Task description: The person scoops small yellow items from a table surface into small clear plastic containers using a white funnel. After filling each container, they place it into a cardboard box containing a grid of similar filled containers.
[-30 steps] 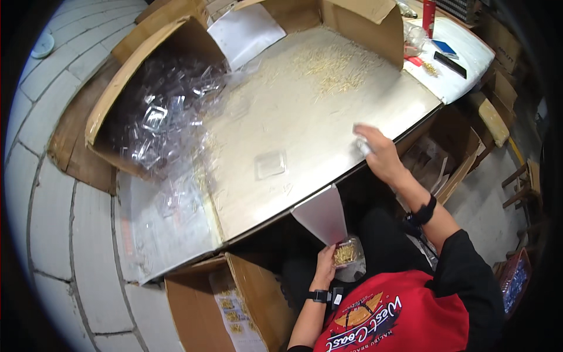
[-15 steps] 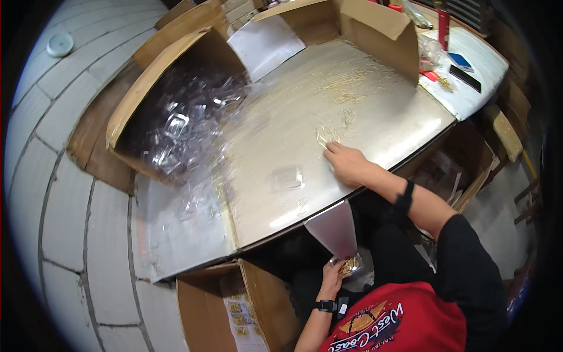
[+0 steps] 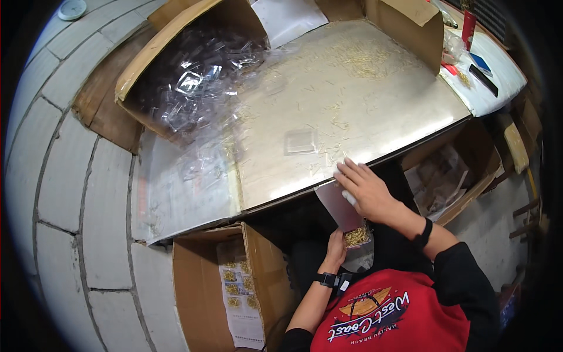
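My left hand holds a small clear container of tiny gold-coloured parts below the table's front edge. A pale flat chute slopes from the table edge down to that container. My right hand lies at the table's front edge on top of the chute, fingers spread flat, with a small pale object under its palm. The metal tabletop is strewn with many loose gold parts. An empty clear plastic case lies on the table just left of my right hand.
A large cardboard box of clear plastic cases stands at the table's left. An open carton with printed sheets sits on the floor under the table. Another cardboard box and a white side table with tools are at the far right.
My right hand has swept from the table's right part back toward me to the front edge above the chute. My left hand keeps the container under the chute.
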Demonstrator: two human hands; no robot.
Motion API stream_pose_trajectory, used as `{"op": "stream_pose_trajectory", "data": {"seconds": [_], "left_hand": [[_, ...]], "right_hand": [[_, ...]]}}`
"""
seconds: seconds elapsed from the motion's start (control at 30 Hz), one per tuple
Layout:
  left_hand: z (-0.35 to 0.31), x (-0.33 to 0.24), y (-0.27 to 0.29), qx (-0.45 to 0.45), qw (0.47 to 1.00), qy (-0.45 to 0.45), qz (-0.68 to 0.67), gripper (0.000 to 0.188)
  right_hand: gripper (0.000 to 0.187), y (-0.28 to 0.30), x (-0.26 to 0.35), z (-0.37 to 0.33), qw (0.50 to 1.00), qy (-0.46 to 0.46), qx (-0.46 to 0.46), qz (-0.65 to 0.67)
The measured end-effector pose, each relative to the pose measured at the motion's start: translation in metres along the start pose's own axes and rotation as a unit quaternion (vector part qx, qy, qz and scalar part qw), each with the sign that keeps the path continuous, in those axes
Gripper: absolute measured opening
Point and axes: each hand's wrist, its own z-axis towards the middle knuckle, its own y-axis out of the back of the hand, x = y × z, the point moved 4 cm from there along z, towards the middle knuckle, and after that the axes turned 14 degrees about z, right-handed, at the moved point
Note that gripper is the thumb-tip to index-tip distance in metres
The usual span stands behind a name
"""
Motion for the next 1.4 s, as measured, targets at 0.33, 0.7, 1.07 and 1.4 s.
{"op": "stream_pose_trajectory", "data": {"seconds": [0.33,0.7,1.07,1.4], "left_hand": [[0.000,-0.001,-0.002,-0.020,1.000,0.012,0.001,0.037],[-0.003,-0.015,-0.006,-0.052,0.998,0.013,-0.019,0.040],[-0.039,-0.009,0.005,0.104,0.993,0.055,0.016,0.044],[-0.078,-0.080,-0.034,-0.005,0.998,-0.030,0.060,0.029]], "right_hand": [[0.035,0.023,0.008,0.002,0.993,-0.002,-0.037,0.114],[0.038,0.009,0.026,-0.040,0.994,0.043,0.060,0.077],[0.024,0.017,-0.007,-0.112,0.963,-0.131,0.059,0.228],[0.014,-0.019,-0.003,-0.097,0.856,-0.231,0.029,0.463]]}}
